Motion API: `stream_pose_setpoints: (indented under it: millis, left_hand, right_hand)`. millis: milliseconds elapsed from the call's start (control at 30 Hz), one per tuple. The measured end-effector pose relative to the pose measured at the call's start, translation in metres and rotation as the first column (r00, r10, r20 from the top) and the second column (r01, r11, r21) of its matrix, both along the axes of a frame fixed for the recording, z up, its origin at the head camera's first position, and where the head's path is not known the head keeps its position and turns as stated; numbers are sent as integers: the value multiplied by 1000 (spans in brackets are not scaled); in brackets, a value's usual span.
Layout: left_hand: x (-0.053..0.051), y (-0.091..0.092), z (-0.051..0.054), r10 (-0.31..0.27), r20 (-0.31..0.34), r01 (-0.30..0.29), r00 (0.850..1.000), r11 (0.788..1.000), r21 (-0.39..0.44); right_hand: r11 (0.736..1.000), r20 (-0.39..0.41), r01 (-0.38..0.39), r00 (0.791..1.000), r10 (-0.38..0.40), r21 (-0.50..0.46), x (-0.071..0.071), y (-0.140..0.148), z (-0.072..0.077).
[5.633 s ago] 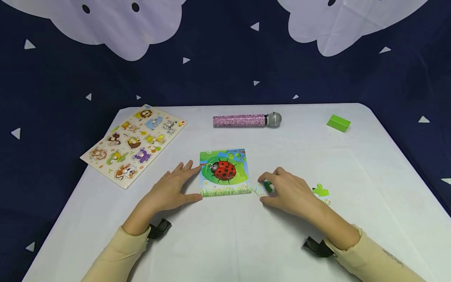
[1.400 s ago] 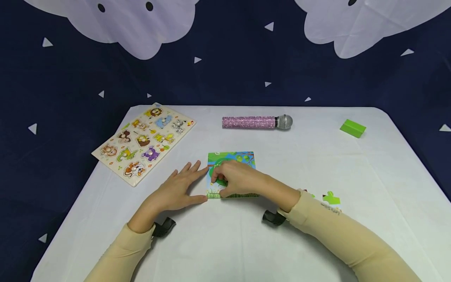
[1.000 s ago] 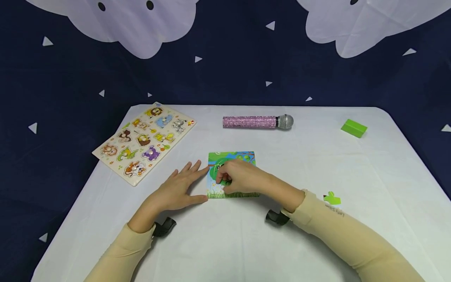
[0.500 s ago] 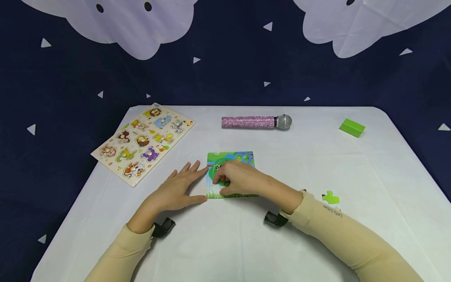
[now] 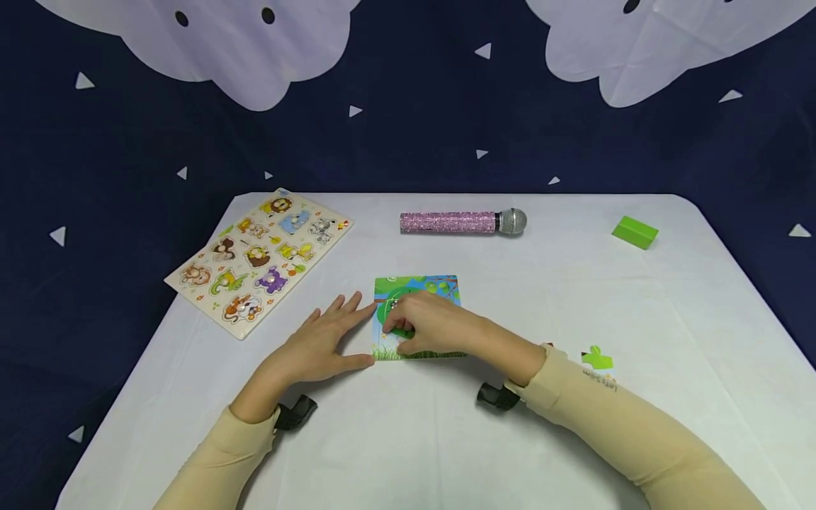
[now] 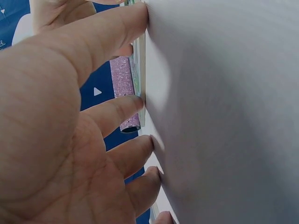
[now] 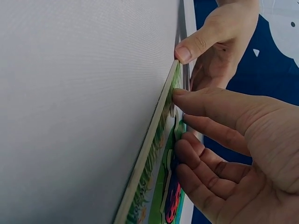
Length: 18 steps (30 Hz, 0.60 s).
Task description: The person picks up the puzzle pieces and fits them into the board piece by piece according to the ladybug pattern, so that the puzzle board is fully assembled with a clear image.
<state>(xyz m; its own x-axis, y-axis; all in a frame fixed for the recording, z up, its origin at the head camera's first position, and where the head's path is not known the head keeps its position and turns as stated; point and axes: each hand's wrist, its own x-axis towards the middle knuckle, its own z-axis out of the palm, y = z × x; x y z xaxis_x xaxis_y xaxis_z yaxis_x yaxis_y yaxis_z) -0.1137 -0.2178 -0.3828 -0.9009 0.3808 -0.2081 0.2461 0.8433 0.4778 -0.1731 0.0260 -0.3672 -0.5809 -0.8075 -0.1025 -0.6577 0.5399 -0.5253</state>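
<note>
A square ladybug jigsaw board (image 5: 385, 285) lies on the table in the head view. Its left edge is braced by my left hand (image 5: 319, 347), fingers spread and fairly straight, thumb at the near corner. Over the board, my right hand (image 5: 440, 322) pinches a puzzle piece (image 5: 387, 343) between thumb and fingers at the lower left of the picture. Seen from the right wrist, that piece (image 7: 176, 128) sits slightly raised above its surroundings. Most of the ladybug is hidden by the right hand in the head view.
A loose green puzzle piece (image 5: 598, 358) lies to the right, near the right sleeve (image 5: 612, 404), which partly covers other bits. Behind are a pink glitter microphone (image 5: 462, 222) and a green block (image 5: 635, 232). An animal peg puzzle (image 5: 258, 262) lies at the left.
Since the oldest frame, my right hand has moved left with the piece from beside the board onto its lower left. In the last second it has barely shifted; my left hand stays at the edge.
</note>
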Motion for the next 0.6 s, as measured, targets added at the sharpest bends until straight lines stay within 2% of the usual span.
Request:
stream_pose_setpoints:
  millis: [600]
  left_hand:
    - [0,-1,0,-8,-5,8,1000,1000,-8]
  right_hand:
    - [1000,-7,-29,1000,29,3,0,1,1]
